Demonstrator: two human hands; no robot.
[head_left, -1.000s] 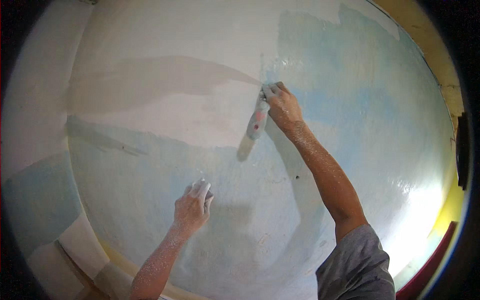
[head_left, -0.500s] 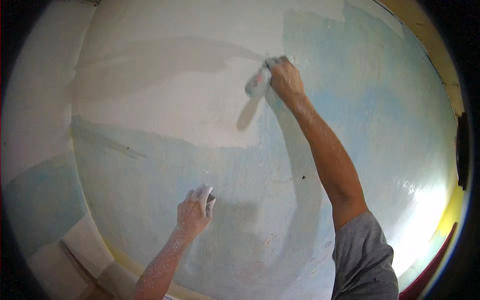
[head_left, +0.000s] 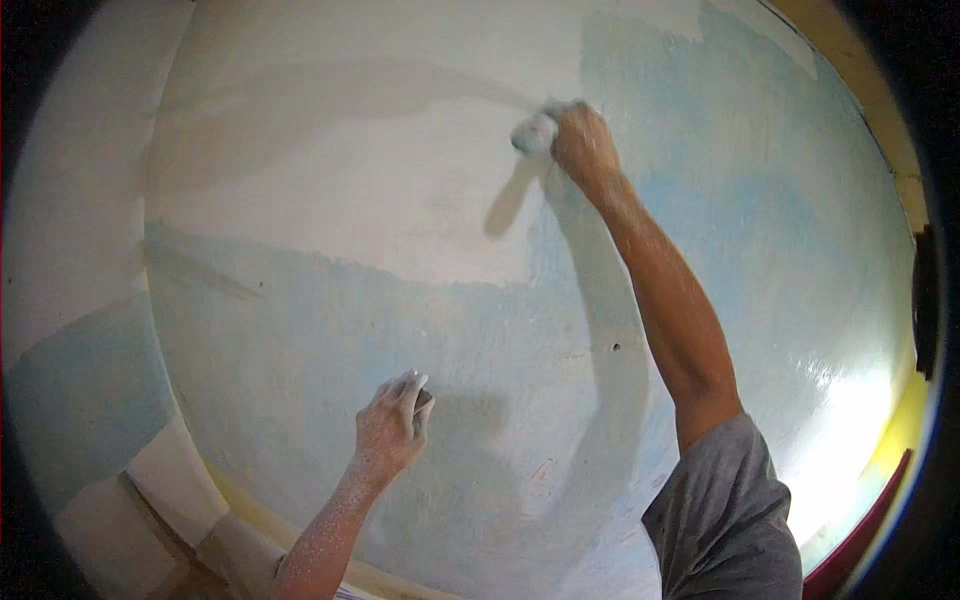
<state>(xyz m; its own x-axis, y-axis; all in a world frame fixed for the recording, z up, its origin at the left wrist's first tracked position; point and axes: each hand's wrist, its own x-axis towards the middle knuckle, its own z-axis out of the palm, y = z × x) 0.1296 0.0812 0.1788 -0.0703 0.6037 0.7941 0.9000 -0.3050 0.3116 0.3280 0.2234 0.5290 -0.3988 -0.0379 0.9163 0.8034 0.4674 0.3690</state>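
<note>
High on the wall, my right hand (head_left: 585, 145) is closed around a putty-smeared tool, perhaps a putty knife (head_left: 533, 135). Its rounded, pale grey end juts out to the left and its working edge is hidden by my fingers. It is at the right border of a fresh white coat (head_left: 400, 190), next to the bluish, patchy wall (head_left: 690, 240). Lower and to the left, my left hand (head_left: 392, 425), dusted with white, is closed on a small greyish piece (head_left: 424, 402) that I cannot make out. That hand appears held off the wall.
At the left a corner meets another wall (head_left: 90, 400), part white, part blue-green. A small dark hole (head_left: 615, 347) marks the main wall. At the far right are a dark object (head_left: 925, 300) and a dark red edge (head_left: 860, 530). Bright glare lies at the lower right.
My right hand has shifted slightly up and right in the view with the tool, whose pale end now points more to the left. My left hand stays nearly in place.
</note>
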